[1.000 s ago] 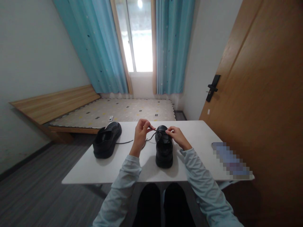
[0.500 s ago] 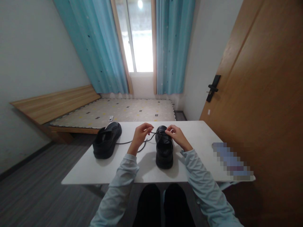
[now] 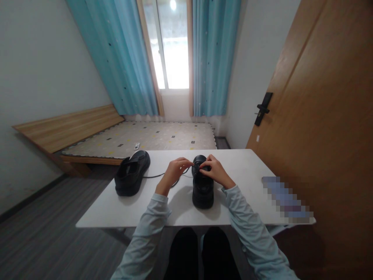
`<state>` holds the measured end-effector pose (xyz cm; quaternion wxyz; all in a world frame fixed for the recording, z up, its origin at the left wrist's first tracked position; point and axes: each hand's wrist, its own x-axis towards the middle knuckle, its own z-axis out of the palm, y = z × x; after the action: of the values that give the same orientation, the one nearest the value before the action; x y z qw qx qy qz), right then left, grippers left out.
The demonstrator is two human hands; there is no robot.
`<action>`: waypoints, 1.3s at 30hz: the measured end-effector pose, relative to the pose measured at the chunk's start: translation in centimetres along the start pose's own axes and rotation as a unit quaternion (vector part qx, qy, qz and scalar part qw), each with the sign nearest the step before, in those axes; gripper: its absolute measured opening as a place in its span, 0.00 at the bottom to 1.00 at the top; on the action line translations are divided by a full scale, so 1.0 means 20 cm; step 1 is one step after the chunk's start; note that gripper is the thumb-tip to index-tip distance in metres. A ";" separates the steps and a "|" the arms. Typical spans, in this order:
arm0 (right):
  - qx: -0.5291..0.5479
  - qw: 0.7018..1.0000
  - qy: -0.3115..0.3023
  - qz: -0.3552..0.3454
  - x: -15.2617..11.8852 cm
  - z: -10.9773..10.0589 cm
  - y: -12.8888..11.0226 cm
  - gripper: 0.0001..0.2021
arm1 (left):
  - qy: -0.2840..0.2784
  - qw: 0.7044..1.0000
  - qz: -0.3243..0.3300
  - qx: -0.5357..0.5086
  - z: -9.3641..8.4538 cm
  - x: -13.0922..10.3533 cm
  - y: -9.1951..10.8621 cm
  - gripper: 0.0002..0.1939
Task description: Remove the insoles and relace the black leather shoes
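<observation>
A black shoe [image 3: 203, 192] stands on the white table [image 3: 101, 210] in front of me, its toe pointing away. My left hand [image 3: 178, 167] is at the left side of its upper, thumb and fingers pinched on the black shoelace. From the right, my right hand [image 3: 212, 168] reaches over the laced part, its fingertips pinched on the lace too. The fingertips of both hands are close together above the shoe. More black lace [image 3: 153, 177] lies across the table between this shoe and a second black shoe [image 3: 131, 175] at the left.
A blurred-out flat item [image 3: 287, 198] lies at the table's right end. Behind the table is a bed [image 3: 163, 134] with a small white remote [image 3: 136, 146] on it. A wooden door [image 3: 320, 116] stands at the right.
My left hand has moved right, up to the shoe. My right hand has shifted slightly left and its fingertips now sit lower over the lacing. The shoes stay in place.
</observation>
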<state>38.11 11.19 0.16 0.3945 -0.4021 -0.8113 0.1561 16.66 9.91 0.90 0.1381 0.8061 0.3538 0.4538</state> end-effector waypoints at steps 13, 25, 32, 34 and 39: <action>-0.044 0.999 0.010 -0.006 0.03 0.00 -0.03 0.05 | 0.003 0.997 0.021 0.070 0.05 -0.02 0.02 0.06; -0.050 0.999 0.005 -0.016 0.04 -0.01 -0.05 0.04 | 0.024 0.998 0.014 0.060 0.05 -0.02 0.02 0.06; -0.066 0.998 -0.001 -0.019 0.05 0.00 -0.06 0.04 | 0.058 0.997 -0.036 0.041 0.08 -0.01 0.05 0.05; -0.065 0.998 0.001 -0.018 0.05 0.00 -0.07 0.05 | 0.081 0.994 -0.051 0.053 0.09 0.00 0.07 0.05; -0.070 0.997 0.005 -0.013 0.05 0.00 -0.07 0.04 | 0.089 0.993 -0.079 0.013 0.11 0.00 0.08 0.04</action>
<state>36.93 11.10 1.47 0.3718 -0.4192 -0.8231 0.0922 19.21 8.97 0.56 0.1307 0.7337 0.4334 0.5067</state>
